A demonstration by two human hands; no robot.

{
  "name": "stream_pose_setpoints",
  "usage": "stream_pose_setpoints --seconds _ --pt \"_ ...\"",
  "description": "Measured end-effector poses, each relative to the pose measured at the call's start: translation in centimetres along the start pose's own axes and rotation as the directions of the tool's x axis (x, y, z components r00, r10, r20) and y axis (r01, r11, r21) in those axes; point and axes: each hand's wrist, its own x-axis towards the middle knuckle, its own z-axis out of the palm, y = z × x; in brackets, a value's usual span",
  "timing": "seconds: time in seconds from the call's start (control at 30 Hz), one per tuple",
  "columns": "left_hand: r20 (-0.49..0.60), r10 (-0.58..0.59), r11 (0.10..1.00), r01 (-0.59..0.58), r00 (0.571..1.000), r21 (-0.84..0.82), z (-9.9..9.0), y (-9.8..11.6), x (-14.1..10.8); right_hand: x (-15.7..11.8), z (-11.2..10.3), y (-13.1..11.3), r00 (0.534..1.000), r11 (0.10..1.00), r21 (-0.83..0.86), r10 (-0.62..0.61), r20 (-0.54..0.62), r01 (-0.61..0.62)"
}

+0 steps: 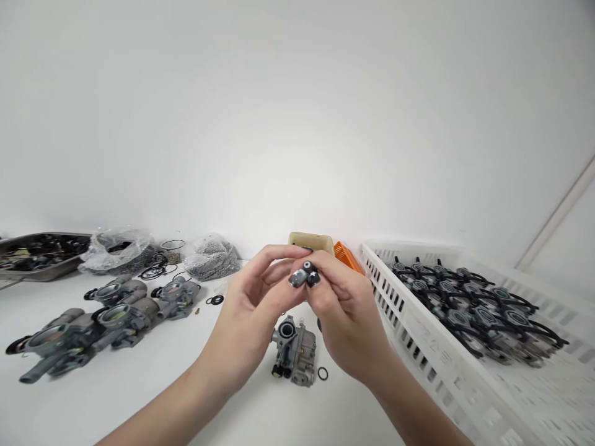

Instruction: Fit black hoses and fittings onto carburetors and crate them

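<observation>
My left hand and my right hand meet in the middle of the view, thumbs side by side. Between their fingertips they pinch a small dark round part with a pale centre; the fingers cover most of it, and its exact kind cannot be made out. Just below the hands, a grey metal carburetor rests on the white table, its round bore facing up. Close to its right side lies a black O-ring. Another dark object behind my right hand is mostly hidden.
Several carburetors stand on the left. Behind them are a metal tray of dark parts, plastic bags of small parts and loose black rings. A white crate with carburetors is right; a beige bin and orange basket stand behind.
</observation>
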Motion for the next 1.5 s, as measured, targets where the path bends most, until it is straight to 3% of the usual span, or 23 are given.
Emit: stream_pose_setpoints --seconds 0.47,0.93,1.5 --pt "0.091 -0.195 0.955 0.210 0.977 -0.211 0.3 0.6 0.1 -0.4 0.4 0.8 0.999 0.996 -0.078 0.049 0.009 -0.048" --pt "0.078 -0.221 0.945 0.234 0.972 -0.228 0.2 0.5 0.2 -0.4 0.6 0.9 0.999 0.988 -0.156 -0.029 -0.020 0.026" --pt "0.136 -0.219 0.942 0.246 0.966 -0.229 -0.4 0.5 0.5 -0.4 0.4 1.3 1.000 0.992 -0.124 -0.016 -0.003 0.015"
